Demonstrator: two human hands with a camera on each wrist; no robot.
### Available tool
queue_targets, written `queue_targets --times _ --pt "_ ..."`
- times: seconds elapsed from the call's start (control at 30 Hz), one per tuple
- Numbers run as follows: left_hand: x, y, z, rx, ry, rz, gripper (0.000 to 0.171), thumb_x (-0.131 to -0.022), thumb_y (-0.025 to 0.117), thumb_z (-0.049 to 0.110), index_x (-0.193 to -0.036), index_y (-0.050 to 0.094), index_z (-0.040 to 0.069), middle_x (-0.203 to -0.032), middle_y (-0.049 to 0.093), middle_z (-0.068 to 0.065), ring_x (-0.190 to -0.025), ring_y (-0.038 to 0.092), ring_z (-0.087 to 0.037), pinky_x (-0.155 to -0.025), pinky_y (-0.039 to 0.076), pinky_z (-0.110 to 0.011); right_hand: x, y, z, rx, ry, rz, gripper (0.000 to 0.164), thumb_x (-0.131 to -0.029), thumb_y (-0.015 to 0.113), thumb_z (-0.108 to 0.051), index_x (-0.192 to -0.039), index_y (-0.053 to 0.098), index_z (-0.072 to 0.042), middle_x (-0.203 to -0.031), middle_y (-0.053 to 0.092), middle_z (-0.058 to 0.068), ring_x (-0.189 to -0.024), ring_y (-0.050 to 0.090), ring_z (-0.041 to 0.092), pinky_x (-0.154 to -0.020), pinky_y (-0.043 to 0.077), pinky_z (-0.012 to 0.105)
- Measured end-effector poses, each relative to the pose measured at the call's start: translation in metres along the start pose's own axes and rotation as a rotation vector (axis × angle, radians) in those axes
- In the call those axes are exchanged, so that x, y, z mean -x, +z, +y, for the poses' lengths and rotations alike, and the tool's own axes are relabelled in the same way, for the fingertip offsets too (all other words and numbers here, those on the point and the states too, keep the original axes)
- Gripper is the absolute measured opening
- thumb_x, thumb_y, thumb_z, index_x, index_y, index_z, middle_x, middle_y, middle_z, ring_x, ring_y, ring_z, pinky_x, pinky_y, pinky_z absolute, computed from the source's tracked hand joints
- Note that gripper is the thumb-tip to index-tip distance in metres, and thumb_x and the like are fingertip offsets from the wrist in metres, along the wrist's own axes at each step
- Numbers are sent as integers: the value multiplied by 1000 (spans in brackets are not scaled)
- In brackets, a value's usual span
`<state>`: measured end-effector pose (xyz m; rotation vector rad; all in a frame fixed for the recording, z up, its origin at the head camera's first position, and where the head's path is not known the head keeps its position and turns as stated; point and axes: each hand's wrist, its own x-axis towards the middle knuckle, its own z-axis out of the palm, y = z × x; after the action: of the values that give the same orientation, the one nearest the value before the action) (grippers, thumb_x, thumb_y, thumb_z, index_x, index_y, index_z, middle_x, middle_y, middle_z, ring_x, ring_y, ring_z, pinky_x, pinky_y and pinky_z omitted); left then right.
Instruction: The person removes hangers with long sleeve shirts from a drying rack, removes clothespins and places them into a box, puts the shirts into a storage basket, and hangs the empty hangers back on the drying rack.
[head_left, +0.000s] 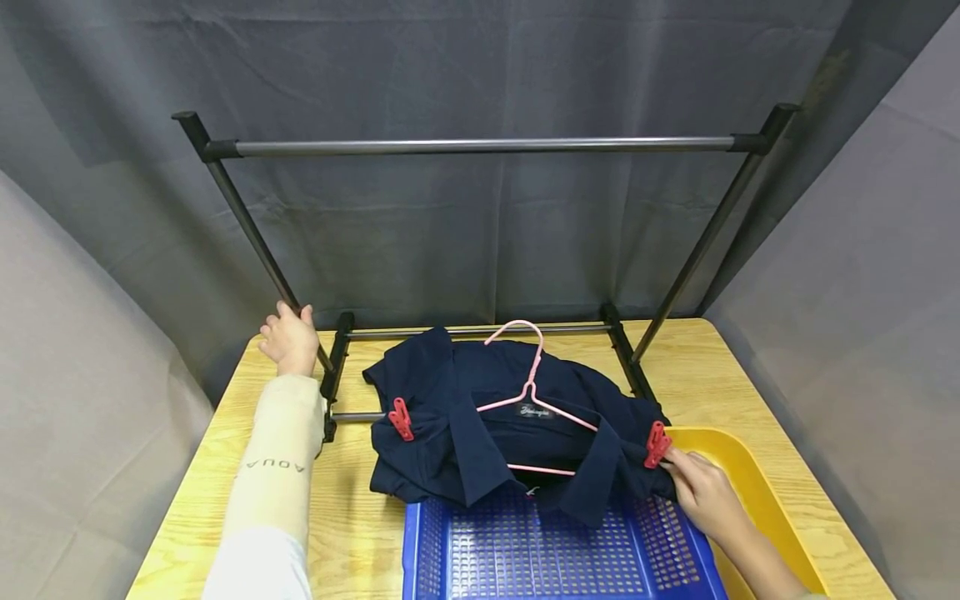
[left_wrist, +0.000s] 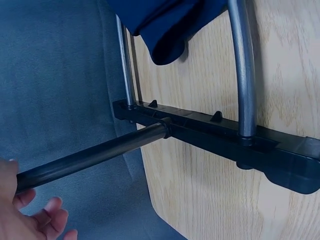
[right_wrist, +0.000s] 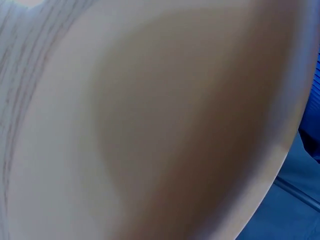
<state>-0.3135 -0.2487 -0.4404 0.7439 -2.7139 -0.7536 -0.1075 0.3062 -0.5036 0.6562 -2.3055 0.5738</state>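
Observation:
A dark navy collared shirt (head_left: 427, 467) lies spread over the rack's base and the back of a blue plastic basket (head_left: 547, 550). A pink hanger (head_left: 531, 379) sits in its neck, hook upward. Two red clips (head_left: 401, 419) are on the shirt, one at each side. My right hand (head_left: 705, 492) pinches the shirt's right edge, just beside the right red clip (head_left: 657, 444). My left hand (head_left: 291, 340) is at the rack's left post (left_wrist: 95, 157), fingers relaxed and not wrapped round it; the left wrist view has the thumb side against the post.
The metal clothes rack's top bar (head_left: 480, 147) spans the back, above the shirt. Its black left foot (left_wrist: 210, 137) rests on the wooden table (head_left: 352, 533). A yellow tub (head_left: 757, 492) stands right of the basket and fills most of the right wrist view. Grey curtains surround the table.

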Motion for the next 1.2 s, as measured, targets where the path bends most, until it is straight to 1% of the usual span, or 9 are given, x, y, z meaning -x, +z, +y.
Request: queue_targets --times 0.23,0.37,0.47,0.57,0.63,0.8,0.97,1.07,1.2 --pt "0 -4 -3 67 36 -100 68 -95 40 35 -142 8 -1 -135 26 -33 -123 28 -48 -95 26 -60 -3 -4 -2 21 3 -31 49 -98 29 -38 -90 62 -3 -70 62 7 -56 52 16 -56 43 30" --pt "2 -8 -2 90 70 -125 73 -93 42 32 -142 2 -3 -138 20 -33 -124 25 -49 -95 26 -60 -4 -5 -4 34 12 -51 39 -99 36 -30 -91 62 -3 -73 64 7 -56 52 15 -56 44 29" --pt "6 -12 0 123 77 -85 76 -92 44 30 -143 -2 -3 -140 14 -32 -125 23 -48 -95 26 -59 -6 -7 -5 41 27 -69 27 -97 43 -23 -91 62 -4 -72 64 7 -56 50 13 -55 43 27" --pt "12 -16 4 170 83 10 76 -91 48 26 -143 -1 1 -141 11 -28 -125 21 -46 -95 26 -58 -8 -9 -7 48 41 -84 20 -94 49 -19 -91 62 -4 -72 64 6 -56 49 12 -54 43 27" --pt "18 -19 8 189 114 81 74 -89 50 25 -143 5 1 -140 11 -25 -124 21 -45 -94 26 -57 -9 -9 -7 53 46 -88 18 -93 51 -18 -91 62 -5 -72 64 6 -56 49 13 -54 44 29" --pt "37 -27 16 188 252 217 62 -87 53 22 -136 22 -1 -135 20 -22 -121 25 -42 -93 24 -54 -11 -10 -7 51 48 -88 14 -93 52 -15 -91 61 -5 -71 63 7 -56 50 15 -52 45 34" --pt "62 -32 14 249 420 326 48 -85 55 19 -124 38 -2 -126 32 -22 -115 32 -41 -92 26 -52 -11 -10 -7 50 56 -86 10 -91 54 -11 -90 61 -4 -72 63 8 -56 49 15 -51 44 33" --pt "77 -29 7 272 569 361 39 -84 56 16 -116 45 -4 -119 39 -23 -108 38 -42 -89 29 -53 -11 -10 -7 58 65 -95 6 -88 57 -7 -91 61 -4 -73 64 9 -56 50 16 -52 46 35" --pt "96 -22 -6 294 807 374 28 -82 58 10 -104 53 -5 -109 50 -22 -98 45 -40 -84 33 -52 -12 -10 -7 64 75 -108 8 -84 61 -2 -92 62 -4 -75 65 9 -58 52 18 -54 46 37"
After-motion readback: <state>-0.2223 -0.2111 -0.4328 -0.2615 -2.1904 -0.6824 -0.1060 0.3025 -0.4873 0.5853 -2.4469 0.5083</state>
